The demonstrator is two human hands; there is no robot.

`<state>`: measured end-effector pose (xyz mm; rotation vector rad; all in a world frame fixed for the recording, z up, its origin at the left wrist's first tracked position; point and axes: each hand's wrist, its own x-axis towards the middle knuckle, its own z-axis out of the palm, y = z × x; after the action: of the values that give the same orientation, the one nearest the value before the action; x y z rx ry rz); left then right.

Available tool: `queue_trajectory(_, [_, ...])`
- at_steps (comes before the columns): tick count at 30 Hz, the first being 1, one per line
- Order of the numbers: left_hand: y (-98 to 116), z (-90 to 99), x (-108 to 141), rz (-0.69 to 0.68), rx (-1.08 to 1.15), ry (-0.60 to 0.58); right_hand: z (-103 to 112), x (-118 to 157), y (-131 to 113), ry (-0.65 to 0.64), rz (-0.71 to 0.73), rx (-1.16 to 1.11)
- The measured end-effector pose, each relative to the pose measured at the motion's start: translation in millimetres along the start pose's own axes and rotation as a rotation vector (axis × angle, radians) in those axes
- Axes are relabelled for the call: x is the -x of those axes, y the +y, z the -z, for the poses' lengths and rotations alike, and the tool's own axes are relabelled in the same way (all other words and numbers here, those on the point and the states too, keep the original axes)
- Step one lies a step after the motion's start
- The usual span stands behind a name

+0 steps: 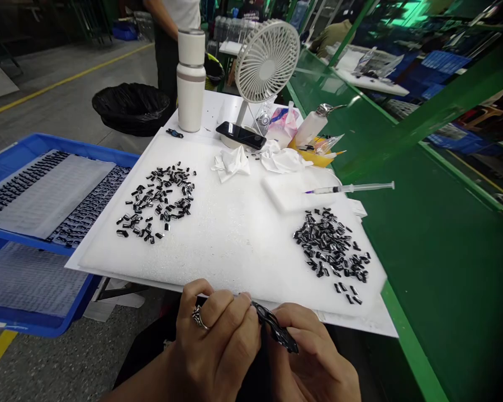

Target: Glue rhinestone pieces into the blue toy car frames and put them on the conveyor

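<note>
Between my two hands, just past the table's front edge, is a curved glossy black plastic part (275, 328) with an oval opening near its left end. My left hand (222, 335), with a ring on one finger, has its fingers closed around the part's left end. The fingers of my right hand (314, 352) pinch its right side. Small black pieces lie on the white foam sheet (235, 245): a loose pile (331, 243) on the right and a spread-out group (159, 198) on the left.
A syringe (347, 188) rests across a white foam block (285, 192). Behind are crumpled tissues (232, 163), a phone (240, 135), a fan (267, 64) and a tumbler (191, 84). Blue trays (62, 321) hold black parts at left. A green conveyor (440, 251) borders the right. A person (167, 44) stands behind.
</note>
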<state>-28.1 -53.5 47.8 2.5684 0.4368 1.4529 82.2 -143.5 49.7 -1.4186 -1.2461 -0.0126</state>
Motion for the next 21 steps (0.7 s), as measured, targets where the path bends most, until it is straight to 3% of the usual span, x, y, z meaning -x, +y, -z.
queue_trajectory(14, [7, -6.5, 3, 0.087, 0.082, 0.036, -3, 3, -4, 0.079, -0.042, -0.006])
queue_trajectory(21, [6, -3.6, -6, 0.027, 0.013, 0.059, 2, 1, 1, 0.053, -0.019, 0.029])
